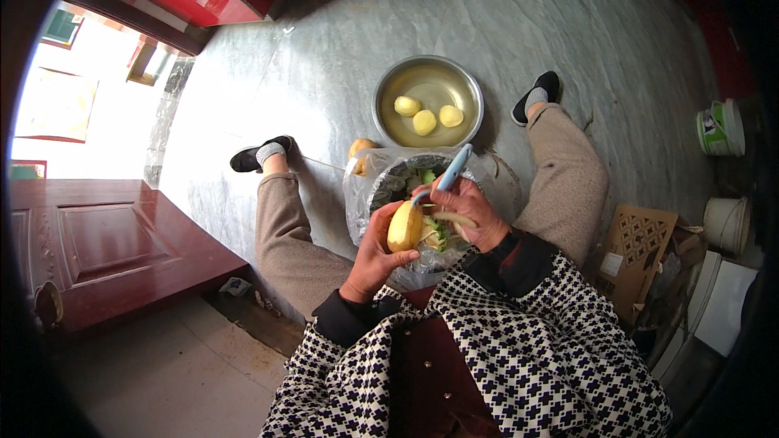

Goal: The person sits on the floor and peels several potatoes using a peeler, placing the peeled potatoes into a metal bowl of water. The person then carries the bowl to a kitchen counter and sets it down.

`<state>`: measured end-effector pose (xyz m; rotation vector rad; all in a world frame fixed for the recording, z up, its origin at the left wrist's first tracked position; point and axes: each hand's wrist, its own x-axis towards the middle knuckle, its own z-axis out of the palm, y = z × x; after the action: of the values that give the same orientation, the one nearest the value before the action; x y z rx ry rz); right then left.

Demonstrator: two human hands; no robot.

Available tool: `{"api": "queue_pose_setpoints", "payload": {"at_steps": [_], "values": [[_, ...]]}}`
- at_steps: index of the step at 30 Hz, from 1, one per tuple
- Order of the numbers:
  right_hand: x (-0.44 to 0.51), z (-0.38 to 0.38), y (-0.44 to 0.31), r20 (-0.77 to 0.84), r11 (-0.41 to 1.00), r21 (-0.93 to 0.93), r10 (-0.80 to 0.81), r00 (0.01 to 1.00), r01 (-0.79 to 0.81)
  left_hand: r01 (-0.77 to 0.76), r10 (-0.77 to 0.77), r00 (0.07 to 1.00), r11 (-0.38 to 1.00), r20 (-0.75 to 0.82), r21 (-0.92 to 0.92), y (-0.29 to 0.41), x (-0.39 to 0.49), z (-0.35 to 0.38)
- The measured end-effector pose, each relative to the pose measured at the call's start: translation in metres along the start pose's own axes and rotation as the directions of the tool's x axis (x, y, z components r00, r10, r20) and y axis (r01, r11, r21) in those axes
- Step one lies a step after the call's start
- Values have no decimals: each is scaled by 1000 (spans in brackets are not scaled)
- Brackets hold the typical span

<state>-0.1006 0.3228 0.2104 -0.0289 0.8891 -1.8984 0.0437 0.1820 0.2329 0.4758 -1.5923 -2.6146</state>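
Observation:
My left hand (372, 255) holds a partly peeled potato (405, 226) upright over a bin lined with a clear plastic bag (359, 194). In my right hand (475, 213) is a peeler with a light blue handle (455, 169); its head touches the potato's upper end. A strip of peel (454, 218) hangs by my right fingers. Leafy green scraps (428, 176) and peelings (433, 236) lie in the bin. Just beyond, a metal basin (378, 115) holds water and several peeled potatoes (425, 123). Unpeeled potatoes (363, 146) rest on the floor, partly behind the bag.
My feet (265, 155) are spread on the marbled tile floor (316, 73), either side of the basin. A dark red panelled door (109, 243) stands at the left. Along the right are a flattened cardboard box (636, 255), a white bucket (725, 225) and a green-and-white tub (719, 128).

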Motion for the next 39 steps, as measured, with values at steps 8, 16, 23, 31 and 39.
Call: {"api": "queue_pose_setpoints", "payload": {"at_steps": [8, 16, 23, 31, 39], "values": [[1, -3, 7, -2, 986, -146, 78, 997, -77, -31, 7, 996, 966, 94, 256, -3, 2, -11], [4, -15, 5, -111, 984, 172, 60, 992, -41, 63, -78, 983, 994, 165, 92, 9, 0, -2], [0, 1, 1, 15, 997, 59, -48, 999, 47, 179, -159, 984, 900, 85, -397, 1, -4, -5], [-5, 13, 4, 93, 975, -189, -98, 991, 114, 46, -40, 998, 990, 45, -136, 0, 2, -6], [-1, 1, 10, -55, 997, 77, 6, 998, -2, 102, -89, 991, 987, 102, -123, 4, -5, 0]]}}
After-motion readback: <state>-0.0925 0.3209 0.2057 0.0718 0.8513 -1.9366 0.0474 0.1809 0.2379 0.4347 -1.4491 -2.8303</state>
